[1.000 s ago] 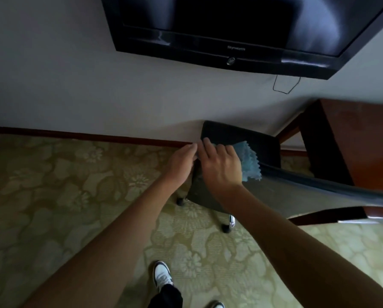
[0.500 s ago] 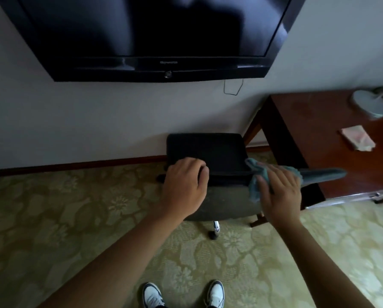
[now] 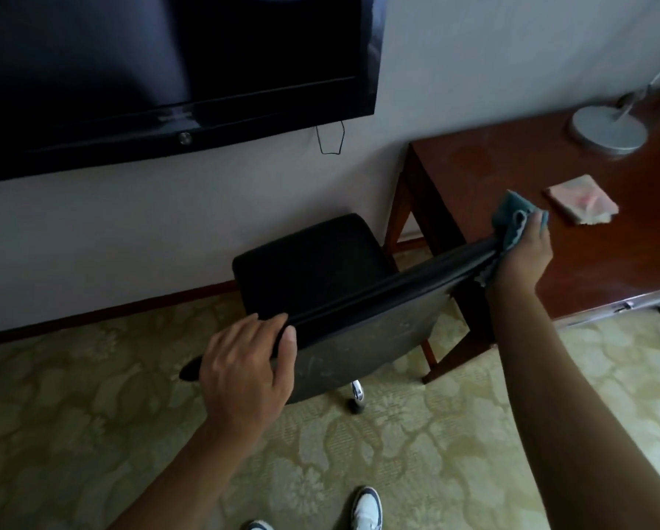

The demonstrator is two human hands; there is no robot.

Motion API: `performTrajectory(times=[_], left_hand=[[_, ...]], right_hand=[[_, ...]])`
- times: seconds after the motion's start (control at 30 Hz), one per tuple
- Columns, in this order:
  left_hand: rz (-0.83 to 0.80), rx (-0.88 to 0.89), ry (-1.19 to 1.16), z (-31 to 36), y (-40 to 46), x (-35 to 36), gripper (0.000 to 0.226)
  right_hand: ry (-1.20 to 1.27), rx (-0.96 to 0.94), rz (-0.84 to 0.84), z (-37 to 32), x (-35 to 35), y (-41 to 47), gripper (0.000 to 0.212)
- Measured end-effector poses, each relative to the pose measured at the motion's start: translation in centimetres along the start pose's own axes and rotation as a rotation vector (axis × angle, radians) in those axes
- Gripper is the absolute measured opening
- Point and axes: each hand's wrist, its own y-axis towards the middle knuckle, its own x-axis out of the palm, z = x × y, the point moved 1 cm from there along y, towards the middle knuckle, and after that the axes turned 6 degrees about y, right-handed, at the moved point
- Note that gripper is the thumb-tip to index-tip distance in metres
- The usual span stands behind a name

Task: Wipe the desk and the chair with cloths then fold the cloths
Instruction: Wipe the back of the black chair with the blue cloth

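Note:
A black office chair stands in front of me, its seat toward the wall and its backrest top edge running from lower left to upper right. My left hand grips the left end of that top edge. My right hand holds a blue cloth bunched over the right end of the backrest edge. Behind it is the dark red wooden desk, and a folded pink cloth lies flat on the desk top.
A wall-mounted black TV hangs at upper left with a cable loop below it. A grey round lamp base sits at the desk's far right. The floor is patterned green carpet. My white shoes show at the bottom.
My right hand has slid the blue cloth along the backrest top from its left end to its right end. My left hand stayed gripping the left end. The view turned right, showing more desk.

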Motion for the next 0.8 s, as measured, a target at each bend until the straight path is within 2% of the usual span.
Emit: performTrajectory(times=[0.07, 0.17, 0.23, 0.37, 0.47, 0.53, 0.6, 0.7, 0.8], left_hand=[[0.046, -0.005, 0.014, -0.3, 0.1, -0.3, 0.055], [0.058, 0.011, 0.035, -1.8, 0.5, -0.6, 0.051], [0.063, 0.016, 0.042, -3.0, 0.6, -0.7, 0.051], [0.056, 0.027, -0.012, -4.8, 1.1, -1.0, 0.051], [0.024, 0.060, -0.094, -5.7, 1.1, -1.8, 0.048], [0.018, 0.037, -0.315, -6.3, 1.2, -2.6, 0.044], [0.016, -0.120, -0.648, -8.0, 1.6, -3.3, 0.040], [0.039, -0.467, -0.897, -13.7, 0.1, -1.6, 0.033], [-0.147, -0.677, -1.205, -17.4, -3.0, 1.9, 0.026]], right_hand=[[0.034, -0.001, 0.021, 0.2, 0.2, -1.5, 0.023], [-0.004, -0.076, 0.038, 1.5, -0.4, -4.7, 0.039], [-0.155, -0.278, -0.015, 2.1, -0.5, -7.8, 0.039], [-0.414, -0.818, -0.215, 3.1, 0.6, -15.0, 0.036], [-0.585, -1.032, -0.365, 4.0, 2.8, -21.7, 0.033], [-0.646, -1.130, -0.467, 4.6, 4.9, -26.4, 0.033], [-0.685, -1.209, -0.544, 5.1, 7.0, -30.1, 0.030], [-0.733, -1.308, -0.602, 5.3, 10.4, -34.0, 0.027], [-0.792, -1.497, -0.708, 6.1, 13.4, -36.5, 0.027]])
